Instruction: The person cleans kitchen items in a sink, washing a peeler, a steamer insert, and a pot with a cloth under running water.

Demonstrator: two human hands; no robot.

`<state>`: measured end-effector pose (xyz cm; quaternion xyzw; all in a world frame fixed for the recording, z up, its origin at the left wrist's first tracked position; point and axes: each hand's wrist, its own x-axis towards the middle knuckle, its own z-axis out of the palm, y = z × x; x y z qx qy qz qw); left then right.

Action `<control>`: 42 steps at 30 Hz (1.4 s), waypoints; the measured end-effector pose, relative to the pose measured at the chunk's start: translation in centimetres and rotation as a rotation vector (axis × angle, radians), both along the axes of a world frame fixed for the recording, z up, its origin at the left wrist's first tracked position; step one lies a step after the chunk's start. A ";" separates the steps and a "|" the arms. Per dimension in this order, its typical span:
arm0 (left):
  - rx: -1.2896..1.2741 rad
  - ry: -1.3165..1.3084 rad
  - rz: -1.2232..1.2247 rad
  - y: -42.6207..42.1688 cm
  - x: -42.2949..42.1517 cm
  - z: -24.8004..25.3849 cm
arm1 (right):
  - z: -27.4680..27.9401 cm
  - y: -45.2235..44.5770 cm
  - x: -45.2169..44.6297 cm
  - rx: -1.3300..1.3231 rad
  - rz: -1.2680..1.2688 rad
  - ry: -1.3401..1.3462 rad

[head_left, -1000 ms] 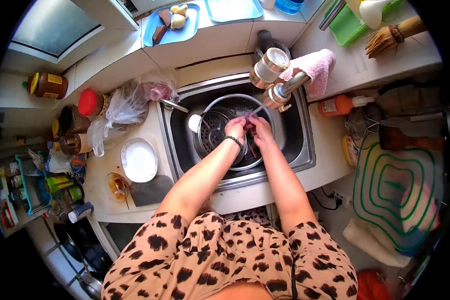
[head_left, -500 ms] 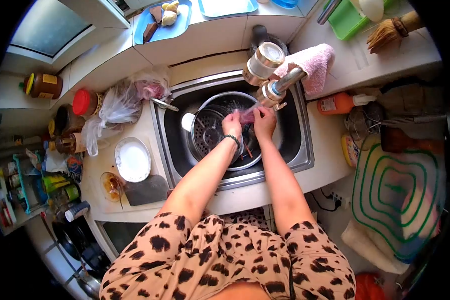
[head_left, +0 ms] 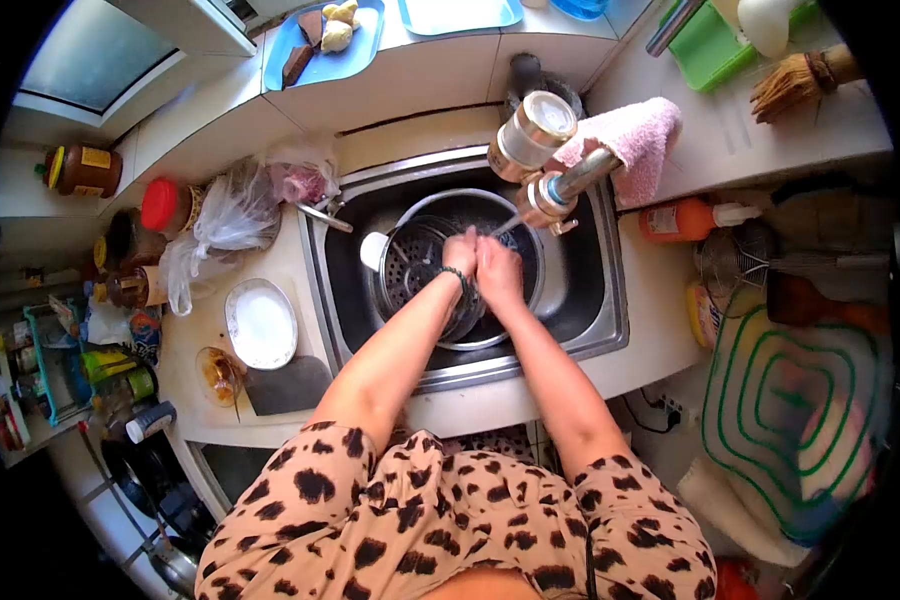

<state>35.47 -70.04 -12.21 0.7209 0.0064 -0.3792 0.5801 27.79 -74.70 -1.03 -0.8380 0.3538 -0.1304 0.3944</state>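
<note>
My left hand (head_left: 459, 252), with a dark bead bracelet (head_left: 454, 272) at its wrist, is pressed against my right hand (head_left: 499, 266). Both are closed over a metal basin (head_left: 536, 287) in the sink, and whatever lies between them is hidden. A thin stream of water runs from the tap (head_left: 542, 198) beside my right hand. Under and left of my hands is a metal strainer (head_left: 398, 277) with round holes and a white handle tab (head_left: 374, 251).
The steel sink (head_left: 608, 318) surrounds the basin. On the left counter are a white dish (head_left: 262, 323), a small glass bowl (head_left: 219, 372), a dark slab (head_left: 292, 386) and a plastic bag (head_left: 235, 222). A pink towel (head_left: 650, 150) drapes over the tap's pipe.
My hands have come together and shifted slightly left, away from the tap. The pinkish, thin piece stretched between them before is now out of sight. The view has shifted slightly.
</note>
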 end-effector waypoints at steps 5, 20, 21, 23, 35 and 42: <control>-0.097 0.354 0.046 0.0 -2.8 5.5 | -1.2 -3.8 1.2 -0.005 0.063 0.196; -0.374 0.416 0.035 1.6 -1.9 4.5 | -5.0 -5.2 0.4 0.603 -0.180 -0.407; -0.479 0.510 0.080 1.6 -2.0 4.2 | -5.1 -5.4 0.2 0.584 -0.199 -0.416; -0.421 0.570 0.314 0.9 -1.6 5.8 | -4.8 -4.7 0.1 0.575 -0.218 -0.407; -0.531 0.601 0.202 2.0 -0.4 3.9 | 3.4 0.7 0.7 0.044 0.128 0.039; -0.512 0.682 0.175 0.7 -1.5 10.5 | -4.9 -5.7 -0.2 0.161 -0.012 -0.099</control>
